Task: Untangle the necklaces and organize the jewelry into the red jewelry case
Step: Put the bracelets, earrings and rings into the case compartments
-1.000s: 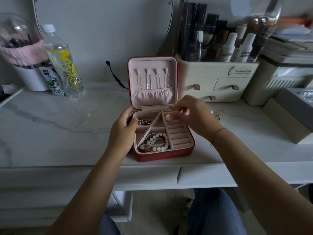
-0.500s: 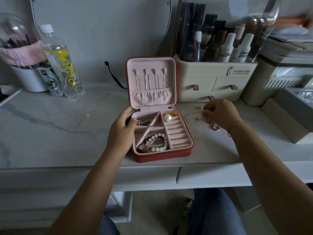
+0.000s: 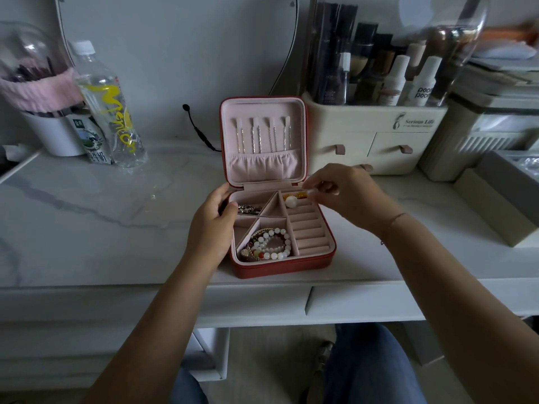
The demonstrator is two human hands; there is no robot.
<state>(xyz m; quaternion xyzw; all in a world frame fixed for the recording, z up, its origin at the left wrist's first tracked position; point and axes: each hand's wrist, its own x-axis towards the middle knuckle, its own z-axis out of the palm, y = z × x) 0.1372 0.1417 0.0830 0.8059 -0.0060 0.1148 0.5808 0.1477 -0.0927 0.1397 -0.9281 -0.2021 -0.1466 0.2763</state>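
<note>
1. Right hand (image 3: 344, 193) pinches a small pale piece (image 3: 309, 193), too blurred to name, over the back-right slot, probably to drop it in.
2. Left hand (image 3: 213, 221) grips the red jewelry case (image 3: 280, 268) by its left wall, likely steadying it.
3. Case sits open on the desk (image 3: 87, 217), with the pearl (image 3: 291, 202) and bead bracelets (image 3: 271, 243) inside.

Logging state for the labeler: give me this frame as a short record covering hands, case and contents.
case: red, open on the desk, lid upright
left hand: grips the case's left wall
right hand: fingers pinch a small piece over the back right compartment
pearl: back right compartment
bracelets: front left compartment
chains: hung inside the lid
</note>
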